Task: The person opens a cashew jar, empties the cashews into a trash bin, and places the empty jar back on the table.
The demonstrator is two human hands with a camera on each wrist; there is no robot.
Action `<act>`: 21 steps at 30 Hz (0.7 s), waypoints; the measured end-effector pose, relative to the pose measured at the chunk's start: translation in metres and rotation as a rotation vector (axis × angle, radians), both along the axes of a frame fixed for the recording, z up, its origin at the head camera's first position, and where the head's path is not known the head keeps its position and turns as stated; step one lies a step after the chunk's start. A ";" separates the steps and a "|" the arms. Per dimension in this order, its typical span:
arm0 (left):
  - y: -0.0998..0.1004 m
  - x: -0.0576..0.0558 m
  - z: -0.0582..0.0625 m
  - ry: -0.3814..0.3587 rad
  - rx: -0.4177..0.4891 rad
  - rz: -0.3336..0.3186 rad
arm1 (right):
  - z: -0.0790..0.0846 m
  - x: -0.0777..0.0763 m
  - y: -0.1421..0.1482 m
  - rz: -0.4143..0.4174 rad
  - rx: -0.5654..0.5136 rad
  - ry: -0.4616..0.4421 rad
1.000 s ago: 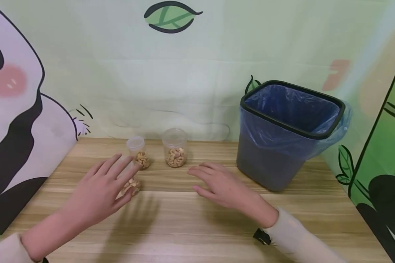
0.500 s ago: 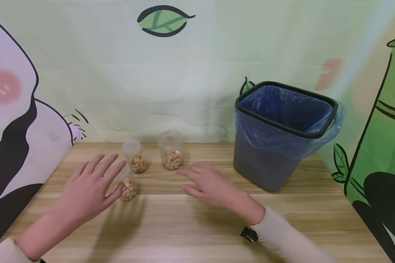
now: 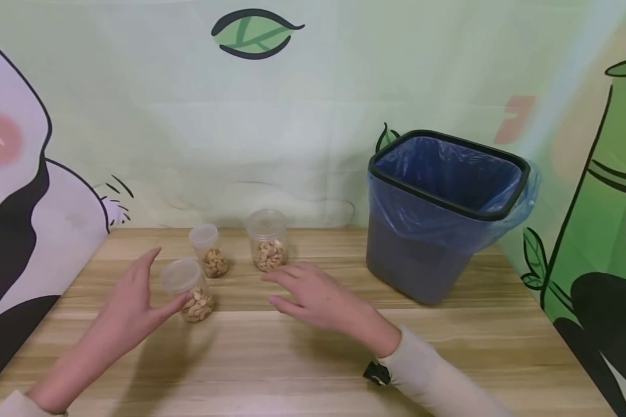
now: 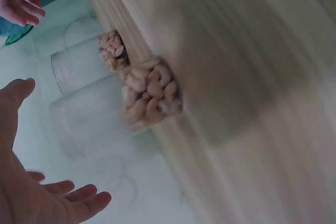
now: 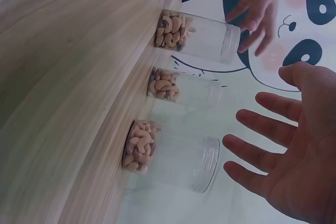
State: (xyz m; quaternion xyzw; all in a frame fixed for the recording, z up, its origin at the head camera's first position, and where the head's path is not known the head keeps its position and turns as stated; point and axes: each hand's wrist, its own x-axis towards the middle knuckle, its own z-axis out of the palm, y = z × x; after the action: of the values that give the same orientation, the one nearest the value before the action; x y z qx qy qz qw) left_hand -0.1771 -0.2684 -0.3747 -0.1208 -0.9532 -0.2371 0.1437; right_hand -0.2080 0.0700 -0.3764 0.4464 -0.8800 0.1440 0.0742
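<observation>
Three clear jars, each part filled with cashews, stand upright on the wooden table. My left hand (image 3: 120, 315) is beside the front jar (image 3: 198, 306), thumb and fingers spread around its left side. The left wrist view shows a gap between this hand and the front jar (image 4: 149, 95). Behind it stands a slimmer jar (image 3: 215, 262), with a wide jar (image 3: 269, 253) to its right. My right hand (image 3: 313, 295) hovers in front of the wide jar, fingers extended and holding nothing. In the right wrist view its fingers are apart from the wide jar (image 5: 139, 148).
A grey bin (image 3: 422, 260) lined with a blue bag (image 3: 396, 202) stands at the back right of the table (image 3: 271, 370). Behind the table hangs a pale green printed backdrop (image 3: 313, 116) with a panda and bamboo.
My left hand has moved left and turned, its thumb and fingers now flanking the front jar. The right hand has shifted slightly left towards the wide jar. The head view has shifted a little.
</observation>
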 end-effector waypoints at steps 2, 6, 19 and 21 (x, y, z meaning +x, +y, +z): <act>0.000 -0.001 -0.004 -0.073 0.094 0.027 | 0.001 0.000 -0.003 -0.003 0.004 -0.006; -0.002 -0.003 -0.013 -0.194 0.293 0.043 | 0.002 0.001 -0.007 -0.007 -0.001 -0.016; 0.001 -0.013 -0.039 -0.378 0.613 -0.002 | 0.006 0.002 -0.018 0.004 -0.029 -0.019; 0.003 -0.014 -0.042 -0.373 0.635 0.001 | 0.006 0.002 -0.021 0.008 -0.037 -0.024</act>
State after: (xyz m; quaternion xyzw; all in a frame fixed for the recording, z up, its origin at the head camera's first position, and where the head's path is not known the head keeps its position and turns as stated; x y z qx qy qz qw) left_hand -0.1908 -0.2658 -0.4168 -0.0243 -0.8421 -0.5388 -0.0020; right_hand -0.2061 0.0493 -0.3701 0.4466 -0.8763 0.1661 0.0715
